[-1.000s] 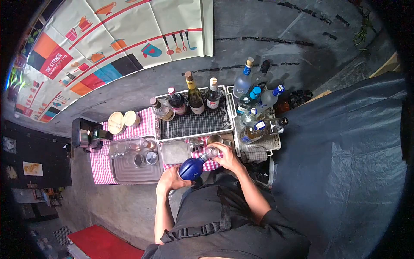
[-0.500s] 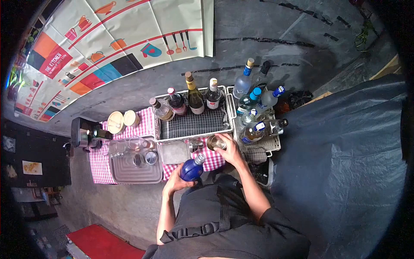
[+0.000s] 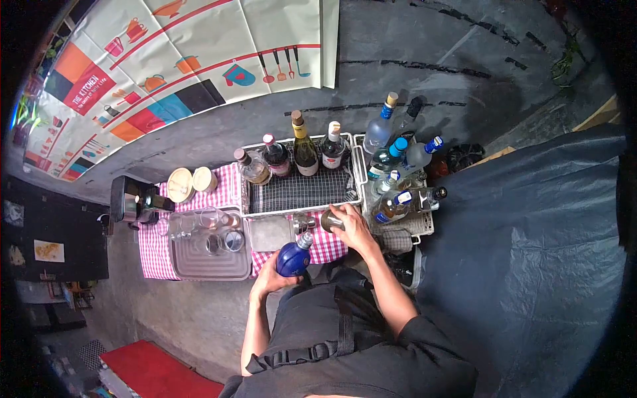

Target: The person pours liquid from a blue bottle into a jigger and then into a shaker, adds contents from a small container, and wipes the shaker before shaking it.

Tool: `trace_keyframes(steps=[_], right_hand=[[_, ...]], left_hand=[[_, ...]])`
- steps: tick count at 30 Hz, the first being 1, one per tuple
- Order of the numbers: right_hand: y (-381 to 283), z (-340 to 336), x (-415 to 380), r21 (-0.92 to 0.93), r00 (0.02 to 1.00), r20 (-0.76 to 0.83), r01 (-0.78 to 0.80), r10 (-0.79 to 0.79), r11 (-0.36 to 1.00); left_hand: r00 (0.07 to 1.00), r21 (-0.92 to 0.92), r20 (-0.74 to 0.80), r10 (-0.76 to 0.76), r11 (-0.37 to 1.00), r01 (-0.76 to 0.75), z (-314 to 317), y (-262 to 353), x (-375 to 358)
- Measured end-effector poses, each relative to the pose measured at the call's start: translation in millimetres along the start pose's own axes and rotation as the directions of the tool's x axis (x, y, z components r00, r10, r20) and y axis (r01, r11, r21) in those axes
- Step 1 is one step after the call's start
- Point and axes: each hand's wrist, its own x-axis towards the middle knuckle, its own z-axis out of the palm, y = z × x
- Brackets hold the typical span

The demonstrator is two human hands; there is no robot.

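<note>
My left hand (image 3: pixel 269 278) is wrapped round a round-bodied blue bottle (image 3: pixel 292 261), held in front of my body at the table's near edge. The bottle leans slightly, its silvery neck pointing up and to the right. In my right hand (image 3: pixel 353 229) is a glass (image 3: pixel 330 221), gripped by the fingers from its right side, over the checked cloth (image 3: pixel 325 248). Between the glass and a grey tray (image 3: pixel 271 234) lies a shiny metal bar vessel (image 3: pixel 303 223). The bottle's top is just below that vessel in this view.
A white wire basket (image 3: pixel 298 211) holds several bottles along its back. More bottles crowd a second basket (image 3: pixel 421 229) at right. On the left, a tray (image 3: pixel 209 270) carries several glasses, with two pale bowls (image 3: pixel 180 185) and a black appliance (image 3: pixel 125 199) behind.
The glass in my right hand has turned, showing less of its bright opening. My left hand keeps the blue bottle, moved only slightly. The whole view has shifted a little.
</note>
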Motion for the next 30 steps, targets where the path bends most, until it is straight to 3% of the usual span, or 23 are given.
trace_keyframes(steps=[2, 3, 5, 7, 9, 19, 25, 30], right_hand=[[2, -1, -1, 0.166, 0.996, -0.074, 0.069, -0.057, 0.984], [3, 0, -2, 0.165, 0.996, -0.075, 0.067, -0.055, 0.984], [3, 3, -6, 0.378, 0.991, -0.123, 0.094, -0.05, 0.921], [-1, 2, -10, 0.448, 0.994, -0.098, 0.093, -0.055, 0.889], [-4, 6, -11, 0.574, 0.994, -0.065, 0.109, -0.087, 0.812], [-14, 7, -18, 0.598, 0.989, -0.094, 0.147, -0.113, 0.788], [-11, 12, -18, 0.586, 0.987, -0.112, 0.156, -0.112, 0.795], [-12, 14, -19, 0.585, 0.985, -0.127, 0.171, -0.118, 0.793]], left_hand=[[1.0, 0.014, 0.0, 0.012, 1.0, -0.012, 0, 2, 2], [1.0, 0.04, -0.012, 0.014, 0.999, -0.013, 1, 6, 2], [1.0, 0.065, -0.021, 0.016, 0.998, -0.015, 0, 9, 4], [0.999, 0.29, -0.029, -0.04, 0.956, 0.047, -2, 13, 7], [0.999, 0.335, -0.026, -0.046, 0.941, 0.052, -2, 26, 7], [0.993, 0.505, 0.042, -0.114, 0.859, 0.077, -13, 63, 4], [0.987, 0.598, 0.006, -0.161, 0.791, 0.126, -14, 87, 0], [0.986, 0.591, 0.031, -0.164, 0.798, 0.115, -16, 84, 1]])
